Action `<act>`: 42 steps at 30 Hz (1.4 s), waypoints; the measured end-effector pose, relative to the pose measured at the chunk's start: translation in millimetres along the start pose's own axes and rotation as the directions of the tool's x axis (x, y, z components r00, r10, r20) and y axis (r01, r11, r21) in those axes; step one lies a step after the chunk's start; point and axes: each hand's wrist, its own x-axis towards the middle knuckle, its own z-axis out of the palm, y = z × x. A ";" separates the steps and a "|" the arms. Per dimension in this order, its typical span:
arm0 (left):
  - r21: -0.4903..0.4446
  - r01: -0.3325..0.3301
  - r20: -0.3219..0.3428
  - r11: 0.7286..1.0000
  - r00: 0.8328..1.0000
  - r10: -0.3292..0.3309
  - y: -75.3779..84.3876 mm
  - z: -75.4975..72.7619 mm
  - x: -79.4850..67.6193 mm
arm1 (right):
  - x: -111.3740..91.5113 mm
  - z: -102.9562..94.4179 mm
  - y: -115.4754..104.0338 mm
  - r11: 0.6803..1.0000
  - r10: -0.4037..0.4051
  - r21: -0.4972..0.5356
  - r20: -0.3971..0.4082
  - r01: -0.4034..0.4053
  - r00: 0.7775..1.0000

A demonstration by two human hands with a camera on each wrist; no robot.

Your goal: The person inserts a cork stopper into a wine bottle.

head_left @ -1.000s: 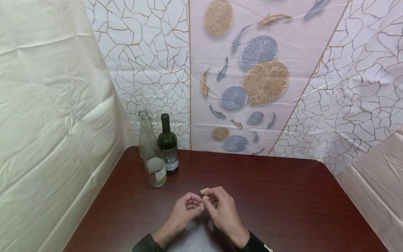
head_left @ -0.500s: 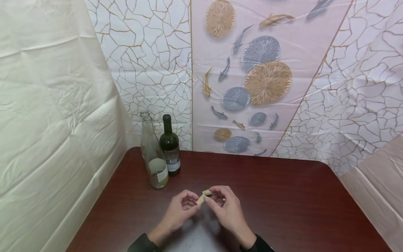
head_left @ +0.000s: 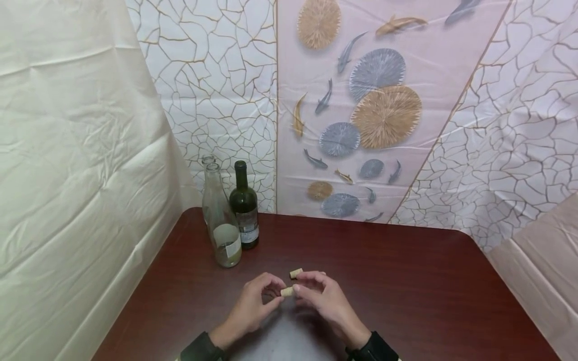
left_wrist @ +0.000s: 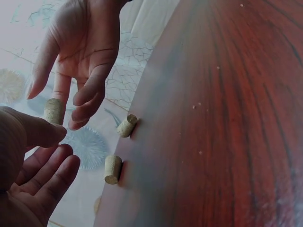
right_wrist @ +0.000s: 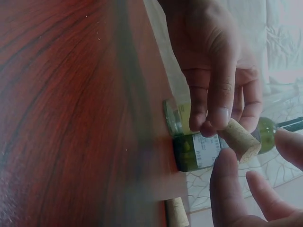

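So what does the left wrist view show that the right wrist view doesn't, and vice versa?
Only left wrist: a second loose cork and a blue-grey wall motif.
Only right wrist: a green wine bottle and a clear glass bottle.
Both: the left hand, the right hand, the held cork, one loose cork and the reddish table.

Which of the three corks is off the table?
The cork pinched by the left hand; the other two corks rest on the table.
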 end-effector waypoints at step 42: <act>0.175 -0.229 -0.362 0.958 0.890 0.279 47.5 -82.5 24.5 | 2.5 0.7 3.5 0.999 -0.051 0.013 -0.066 0.052 0.997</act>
